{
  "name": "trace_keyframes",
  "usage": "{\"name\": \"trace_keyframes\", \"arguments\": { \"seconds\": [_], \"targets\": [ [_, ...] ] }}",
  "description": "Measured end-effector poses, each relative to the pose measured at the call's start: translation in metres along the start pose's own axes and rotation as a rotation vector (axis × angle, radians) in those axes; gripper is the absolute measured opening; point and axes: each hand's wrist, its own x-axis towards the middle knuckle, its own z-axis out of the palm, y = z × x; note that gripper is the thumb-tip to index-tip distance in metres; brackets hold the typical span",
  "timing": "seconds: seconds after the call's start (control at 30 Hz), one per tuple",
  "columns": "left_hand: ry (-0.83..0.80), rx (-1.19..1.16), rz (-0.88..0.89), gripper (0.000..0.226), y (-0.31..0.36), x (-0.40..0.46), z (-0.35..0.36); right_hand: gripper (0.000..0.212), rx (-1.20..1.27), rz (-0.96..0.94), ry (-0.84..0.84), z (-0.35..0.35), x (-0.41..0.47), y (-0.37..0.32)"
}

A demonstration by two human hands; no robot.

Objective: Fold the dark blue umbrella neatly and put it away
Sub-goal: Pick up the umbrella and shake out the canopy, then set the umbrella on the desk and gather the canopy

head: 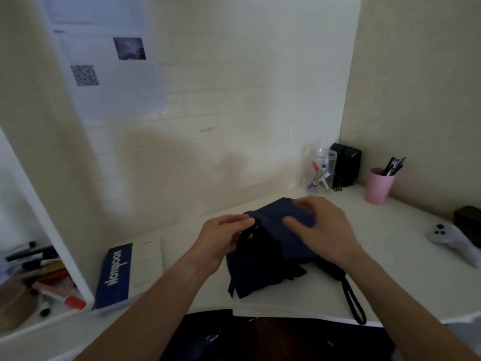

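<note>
So we've got the dark blue umbrella [263,259] collapsed on the white desk [390,230], and both hands are on its far end. Our left hand [221,241] has its fingers pinched closed on a fold of the cloth right at the top edge, probably to keep that pleat from springing back. Our right hand [322,227] lies flat over the fabric just beside those fingertips, fingers spread and loosely curled, pressing rather than gripping, looks like it's smoothing the panels down so they can wrap. Below the palms the canopy still hangs in loose floppy flaps, so the folding seems only partway there. The black wrist strap [354,303] trails off behind our right wrist, over the desk edge.

Stuff nearby: a blue notebook [117,274] off past the left wrist, a clear jar of markers [321,170] and a pink pen cup [378,185] beyond the right fingers, a pale game controller [450,238] farther right. None of it's crowding the umbrella.
</note>
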Motion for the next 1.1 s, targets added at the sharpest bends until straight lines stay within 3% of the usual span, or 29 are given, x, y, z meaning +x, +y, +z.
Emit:
{"name": "trace_keyframes", "arguments": {
  "seconds": [0.07,0.1,0.23,0.33,0.47,0.6,0.67,0.73,0.83,0.97,1.1],
  "targets": [
    [-0.017,-0.021,0.021,0.021,0.005,0.000,0.007,0.066,-0.052,-0.176,-0.157,0.007,0.005,-0.029],
    [-0.023,-0.022,0.038,0.020,0.007,0.000,0.011,0.061,-0.087,-0.224,-0.182,0.016,0.009,-0.035],
    [-0.001,0.001,0.103,0.017,0.009,-0.001,0.014,0.015,0.054,-0.152,-0.031,0.027,0.032,-0.030],
    [0.129,0.058,0.087,0.017,-0.002,0.004,0.004,0.010,0.319,0.060,0.002,0.013,0.047,-0.003],
    [0.324,0.218,-0.022,0.026,-0.032,0.021,-0.008,0.009,0.911,0.479,-0.013,-0.004,0.061,0.036],
    [0.243,0.266,-0.317,0.068,-0.061,0.037,0.001,0.012,1.317,0.818,-0.116,-0.005,0.072,0.071],
    [0.196,0.264,-0.361,0.092,-0.069,0.045,0.010,0.016,1.357,0.875,-0.155,-0.001,0.074,0.084],
    [0.185,0.257,-0.358,0.102,-0.069,0.051,0.020,0.020,1.356,0.888,-0.165,0.003,0.077,0.092],
    [0.173,0.210,-0.358,0.093,-0.062,0.058,0.038,0.021,1.415,0.892,-0.193,0.004,0.080,0.097],
    [0.162,0.175,-0.342,0.106,-0.055,0.065,0.065,0.014,1.442,0.884,-0.246,0.005,0.084,0.100],
    [0.151,0.136,-0.297,0.098,-0.062,0.080,0.081,0.034,1.376,0.911,-0.318,0.003,0.091,0.105]
  ]
}}
